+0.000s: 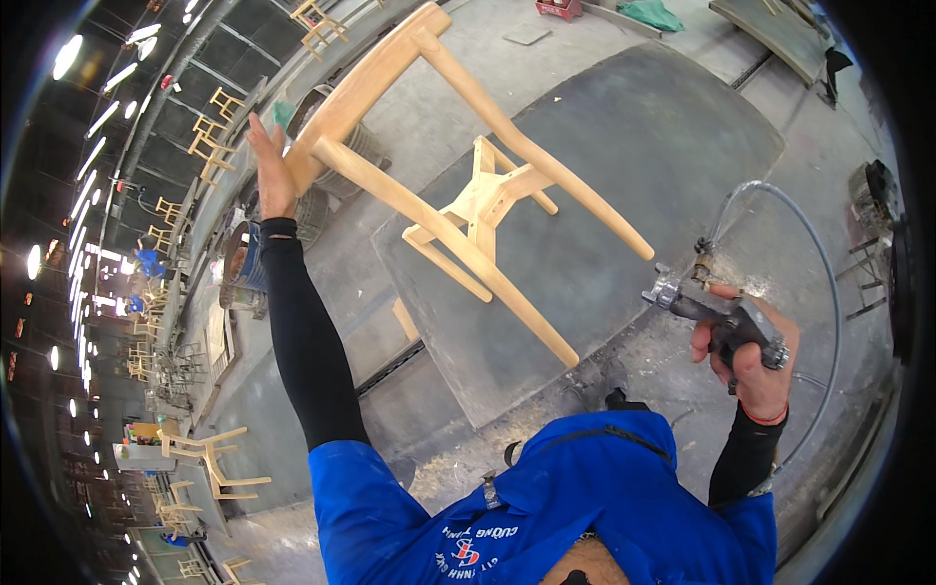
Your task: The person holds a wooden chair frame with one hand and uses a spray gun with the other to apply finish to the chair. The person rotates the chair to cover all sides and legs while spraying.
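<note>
A bare light-wood chair frame point(473, 258) stands tilted in front of me, its curved backrest point(366, 78) at the upper left and two long legs reaching toward me. My left hand point(273, 175) is at the near left end of the backrest, fingers stretched out and palm against the wood; its thumb is hard to make out. Lower right, my right hand point(765, 366) is wrapped round a spray gun point(726, 327). The gun's metal nozzle points left, toward the chair legs but apart from them. From the gun a grey hose point(824, 263) loops off to the right.
Under the chair lies a large dark grey board point(643, 127) on the dusty floor. Drums point(244, 258) stand beyond my left arm. Several more chair frames point(210, 458) line the left side. A red box point(559, 9) sits at the far edge, and a dark stand point(866, 273) at right.
</note>
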Motion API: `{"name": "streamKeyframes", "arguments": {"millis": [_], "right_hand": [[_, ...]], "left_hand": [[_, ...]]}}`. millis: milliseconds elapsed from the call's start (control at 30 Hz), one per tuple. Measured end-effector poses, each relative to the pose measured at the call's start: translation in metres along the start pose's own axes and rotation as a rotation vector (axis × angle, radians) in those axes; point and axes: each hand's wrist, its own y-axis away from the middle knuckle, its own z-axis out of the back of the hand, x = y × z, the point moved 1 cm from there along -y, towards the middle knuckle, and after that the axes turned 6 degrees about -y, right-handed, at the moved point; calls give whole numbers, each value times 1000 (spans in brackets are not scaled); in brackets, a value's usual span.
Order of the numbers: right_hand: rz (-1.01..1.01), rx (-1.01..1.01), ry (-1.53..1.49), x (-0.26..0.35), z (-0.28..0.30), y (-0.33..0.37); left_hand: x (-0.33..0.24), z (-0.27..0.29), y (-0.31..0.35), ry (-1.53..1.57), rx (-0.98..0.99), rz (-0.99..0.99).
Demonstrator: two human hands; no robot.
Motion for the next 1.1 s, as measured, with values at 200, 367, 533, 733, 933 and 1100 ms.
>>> {"name": "streamKeyframes", "arguments": {"millis": [200, 367, 533, 733, 933, 1100], "right_hand": [[-177, 102, 120, -28, 18, 32], [-187, 55, 199, -34, 15, 55], [186, 78, 434, -19, -25, 63], [403, 244, 612, -20, -78, 71], [187, 252, 790, -36, -89, 103], [147, 152, 724, -35, -94, 137]], "left_hand": [[18, 2, -5, -59, 7, -93], [21, 5, -1, -518, 11, -114], [20, 4, -3, -465, 34, -164], [26, 2, -8, -466, 33, -194], [48, 0, -19, -485, 8, -252], [72, 6, -36, -441, 23, -303]]}}
